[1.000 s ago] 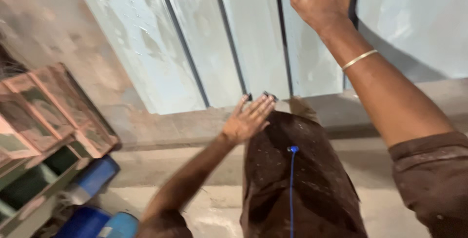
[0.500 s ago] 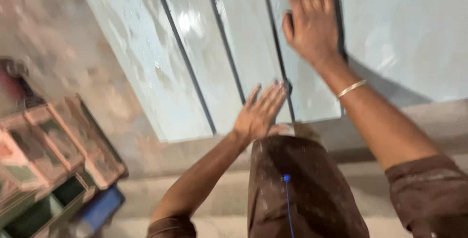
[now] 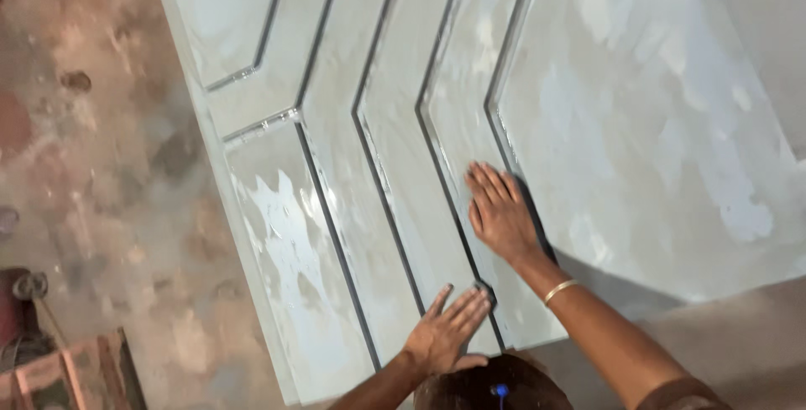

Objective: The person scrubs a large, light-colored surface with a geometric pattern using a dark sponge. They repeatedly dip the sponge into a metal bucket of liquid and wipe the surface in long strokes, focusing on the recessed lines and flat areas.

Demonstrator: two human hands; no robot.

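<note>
looks like a workshop to me, carpentry or door finishing. big pale grey panel [image 3: 470,116] with routed chevron grooves fills 12 to 3 o'clock, coated in patchy primer or filler. bare, stained concrete floor [image 3: 101,141] at 9 o'clock. rough reddish wooden frames [image 3: 71,376] stacked at 7 o'clock. nothing domestic in my view.

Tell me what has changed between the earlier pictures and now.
The view has swung up the pale grey grooved panel, so its angled grooves now show and the crates at the lower left are mostly gone. The left hand moved from the panel's lower edge up onto its face, palm flat. The right hand, with a thin bangle at the wrist, stayed pressed flat on the panel. Neither hand grips anything.
</note>
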